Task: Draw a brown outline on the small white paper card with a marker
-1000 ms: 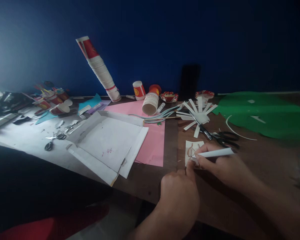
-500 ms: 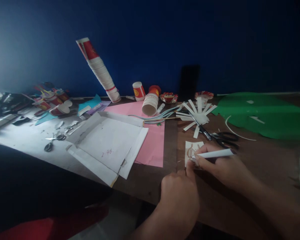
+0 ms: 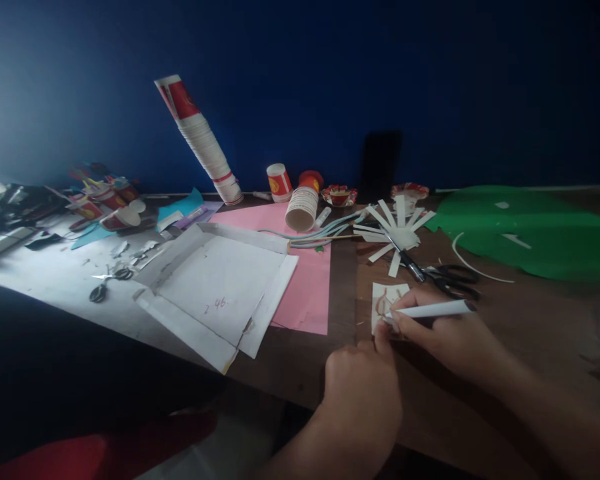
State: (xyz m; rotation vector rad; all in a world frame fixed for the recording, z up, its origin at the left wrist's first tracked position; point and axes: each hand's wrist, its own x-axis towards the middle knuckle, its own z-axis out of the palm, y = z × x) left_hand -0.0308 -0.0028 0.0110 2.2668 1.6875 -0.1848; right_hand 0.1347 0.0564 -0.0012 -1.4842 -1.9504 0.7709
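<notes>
My right hand (image 3: pixel 443 337) grips a white pen (image 3: pixel 433 309), its tip resting on a small pale piece of paper (image 3: pixel 384 297) with brownish lines drawn on it. That paper lies on the brown table (image 3: pixel 505 320). My left hand (image 3: pixel 363 393) is curled, and its fingertip presses on the paper's near edge. Just beyond the paper lie black scissors (image 3: pixel 445 275) and a white paper cut into spreading strips (image 3: pixel 397 230).
A green sheet (image 3: pixel 525 230) covers the right rear. A pink sheet (image 3: pixel 305 280) and a folded white sheet (image 3: pixel 215 287) lie to the left. A leaning stack of paper cups (image 3: pixel 200 140), a tipped cup (image 3: pixel 301 208), small scissors (image 3: pixel 107 280) and craft clutter sit further back and left.
</notes>
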